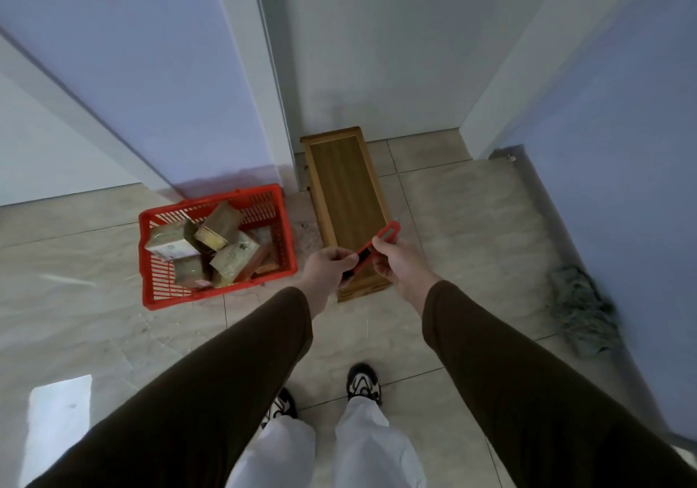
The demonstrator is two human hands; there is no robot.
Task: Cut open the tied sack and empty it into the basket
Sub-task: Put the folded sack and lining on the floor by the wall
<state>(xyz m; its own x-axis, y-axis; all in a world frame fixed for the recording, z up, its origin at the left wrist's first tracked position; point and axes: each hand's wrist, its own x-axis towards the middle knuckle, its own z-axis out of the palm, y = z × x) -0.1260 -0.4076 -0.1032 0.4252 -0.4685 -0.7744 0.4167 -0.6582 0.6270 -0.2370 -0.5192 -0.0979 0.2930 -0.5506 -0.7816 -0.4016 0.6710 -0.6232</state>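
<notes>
Two hands hold one red plastic utility knife (371,249) above the long wooden box (347,201): left hand (328,267) grips its lower end, right hand (396,261) pinches its middle. Red plastic basket (151,291), containing cardboard boxes (203,246), stands on the tiled floor (471,223) to the left; the sack is not visible.

bare floor tiles (471,223) lie open to the right of the wooden box (349,201), and more in front of the red basket (151,295). the basket's open top is crowded with cartons (211,250). walls close in behind; a rag heap (581,310) blocks the right edge.
</notes>
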